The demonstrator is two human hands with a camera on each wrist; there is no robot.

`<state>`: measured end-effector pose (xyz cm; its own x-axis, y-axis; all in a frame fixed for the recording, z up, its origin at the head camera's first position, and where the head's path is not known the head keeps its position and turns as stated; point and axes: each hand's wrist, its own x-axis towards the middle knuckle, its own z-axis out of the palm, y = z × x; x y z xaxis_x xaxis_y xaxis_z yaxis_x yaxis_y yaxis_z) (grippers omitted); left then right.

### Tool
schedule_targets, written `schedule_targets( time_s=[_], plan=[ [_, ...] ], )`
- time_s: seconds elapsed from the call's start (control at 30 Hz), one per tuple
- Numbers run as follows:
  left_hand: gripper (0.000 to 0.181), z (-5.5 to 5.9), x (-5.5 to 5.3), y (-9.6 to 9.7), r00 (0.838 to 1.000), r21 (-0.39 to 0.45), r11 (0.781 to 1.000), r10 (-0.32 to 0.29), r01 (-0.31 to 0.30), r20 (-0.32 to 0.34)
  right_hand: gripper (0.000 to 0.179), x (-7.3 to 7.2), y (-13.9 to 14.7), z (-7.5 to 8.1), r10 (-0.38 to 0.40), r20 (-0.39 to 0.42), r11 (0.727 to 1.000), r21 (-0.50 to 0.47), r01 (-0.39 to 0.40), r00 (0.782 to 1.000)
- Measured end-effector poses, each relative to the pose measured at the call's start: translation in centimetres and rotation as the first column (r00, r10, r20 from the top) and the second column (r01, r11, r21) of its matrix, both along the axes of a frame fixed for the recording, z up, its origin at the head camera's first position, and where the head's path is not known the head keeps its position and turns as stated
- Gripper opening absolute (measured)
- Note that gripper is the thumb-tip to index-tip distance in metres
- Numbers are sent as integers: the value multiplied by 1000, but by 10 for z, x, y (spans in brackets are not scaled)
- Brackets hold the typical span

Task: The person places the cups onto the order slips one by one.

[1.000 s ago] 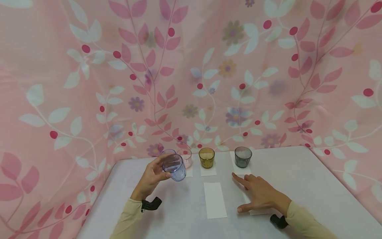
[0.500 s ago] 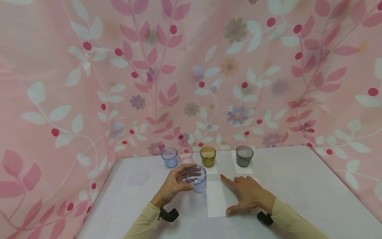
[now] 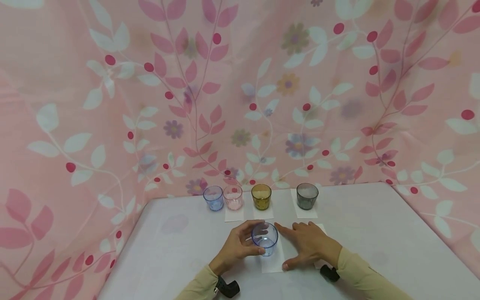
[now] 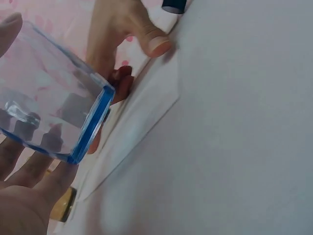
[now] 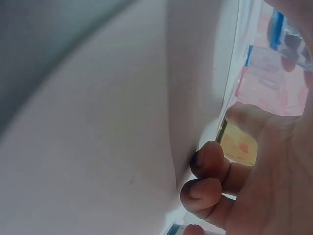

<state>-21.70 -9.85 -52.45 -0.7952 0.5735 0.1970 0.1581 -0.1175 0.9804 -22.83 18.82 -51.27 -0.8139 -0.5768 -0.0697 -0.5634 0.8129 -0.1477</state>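
My left hand (image 3: 238, 246) grips a clear blue glass (image 3: 267, 241), fingers on its far side and thumb on its near side. In the head view the glass overlaps a white paper strip (image 3: 273, 265) on the table; in the left wrist view its thick blue base (image 4: 92, 125) shows close over that strip. My right hand (image 3: 311, 243) is at the strip's right side, holding nothing. Its thumb and index finger are stretched towards the strip, while the other fingers bend loosely near the tabletop, as the right wrist view shows.
Along the table's back stand another blue glass (image 3: 213, 200), a pink glass (image 3: 233, 199), an amber glass (image 3: 261, 198) and a grey glass (image 3: 307, 198). Paper strips lie under some of them. One more strip (image 3: 321, 227) is partly hidden beneath my right hand. A pink floral curtain (image 3: 240, 91) rises behind.
My left hand has carried the blue glass rightward and down from the back row to the front strip. The right hand has shifted left, up to the strip's edge.
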Motion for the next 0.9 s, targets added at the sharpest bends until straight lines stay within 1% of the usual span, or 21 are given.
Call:
schedule_targets(
  time_s=[0.17,0.3,0.43,0.57,0.67,0.9],
  plan=[
    [79,-4,7,5,999,-4,1000,19,-19,31,118,0,-2,-2,1,3,1000,9,-1,1000],
    [79,-5,9,8,999,-5,1000,22,-22,32,116,0,-3,-2,7,-9,1000,8,-7,1000],
    [79,-10,6,10,1000,-5,1000,19,-19,9,116,1,-3,-1,9,-15,1000,10,-9,1000],
    [78,-14,4,12,1000,-2,1000,15,-15,-2,115,1,-2,-1,-3,4,1000,15,3,1000],
    [79,-16,2,12,1000,-5,1000,11,-11,-9,115,0,-2,-1,-7,13,1000,15,6,1000],
    [77,-16,-3,10,1000,-7,1000,-22,22,9,115,-2,-4,0,-19,46,1000,14,19,999]
  ],
)
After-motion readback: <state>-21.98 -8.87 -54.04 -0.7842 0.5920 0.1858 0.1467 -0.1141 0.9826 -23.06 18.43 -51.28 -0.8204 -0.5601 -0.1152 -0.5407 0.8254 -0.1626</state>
